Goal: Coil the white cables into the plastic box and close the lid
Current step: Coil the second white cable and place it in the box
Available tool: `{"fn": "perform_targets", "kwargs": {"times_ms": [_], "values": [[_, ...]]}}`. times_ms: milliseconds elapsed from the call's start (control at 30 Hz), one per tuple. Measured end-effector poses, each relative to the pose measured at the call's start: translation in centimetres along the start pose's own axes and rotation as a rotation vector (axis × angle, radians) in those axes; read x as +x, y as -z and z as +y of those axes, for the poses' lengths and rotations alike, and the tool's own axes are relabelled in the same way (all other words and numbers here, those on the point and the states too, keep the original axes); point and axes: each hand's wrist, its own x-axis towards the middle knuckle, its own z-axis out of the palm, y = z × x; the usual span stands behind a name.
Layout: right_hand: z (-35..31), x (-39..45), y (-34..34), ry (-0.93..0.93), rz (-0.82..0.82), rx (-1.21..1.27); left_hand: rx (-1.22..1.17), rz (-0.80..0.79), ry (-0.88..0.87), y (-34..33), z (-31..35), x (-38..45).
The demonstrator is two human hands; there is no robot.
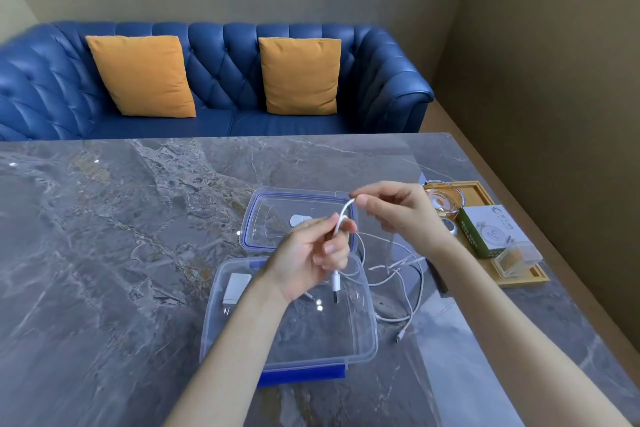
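**Both hands pinch a white cable above the open plastic box**

The left hand [311, 258] is closed around a white cable [341, 218], pinching it between thumb and fingers, with the USB plug [335, 288] hanging straight down below the hand, over the box [367, 333]. The right hand [398, 208] pinches the same cable a little higher, so a short arc of it bends between the 2 hands.

The rest of the cables [398, 270] trail in loose loops on the grey marble table [104, 236], just right of the box. The clear box sits open in front of the person, with a white charger [235, 288] lying at its left end. The lid [263, 215], clear with a blue rim, lies flat on the table just beyond the box.

At the right edge a wooden tray [533, 276] holds a glass jar [443, 198] and a green carton [491, 230].
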Motion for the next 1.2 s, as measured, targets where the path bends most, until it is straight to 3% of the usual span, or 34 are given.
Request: {"fn": "perform_targets", "kwargs": {"times_ms": [100, 133, 333, 433, 533, 600, 667, 800, 933, 1033, 1200], "values": [[2.3, -0.7, -1.1, -0.13, -0.022, 0.12, -0.315, -0.307, 0.04, 0.3, 1.5, -0.2], [2.9, -1.1, -1.6, -0.175, -0.079, 0.13, -0.35, -0.323, -0.012, 0.1, 2.1, -0.2], [2.7, -2.7, -3.6, -0.312, -0.44, -0.103, -0.24, 0.175, -0.255, 1.0, 2.2, 2.0], [1.8, -2.8, -3.8, -0.339, -0.514, -0.247, 0.0, 0.355, -0.308, 2.1, 0.9, 3.0], [0.6, -2.7, -3.4, -0.361, -0.558, -0.332, 0.635, 0.475, -0.351, 3.6, -0.4, 2.8], [-0.6, -2.2, -2.7, -0.227, -0.554, -0.488, 0.959, 0.47, -0.31, 4.0, -1.1, 2.3], [-1.7, -1.4, -1.7, -0.033, -0.515, -0.68, 1.024, 0.417, -0.212, 3.7, -1.7, 1.4], [-2.2, 0.5, 0.4, 0.069, -0.351, -0.704, 0.824, 0.281, -0.071, 2.1, -1.8, -0.3], [-1.1, 0.9, 1.3, 0.063, -0.185, -0.391, 0.436, 0.112, -0.03, 0.5, -0.8, -1.7], [0.5, 0.1, -0.1, -0.008, -0.17, -0.107, 0.108, -0.012, -0.084, -0.4, 0.3, -1.8], [2.4, -1.4, -2.5, -0.184, -0.285, 0.032, -0.298, 0.044, -0.24, -0.6, 2.2, -0.4]]}}
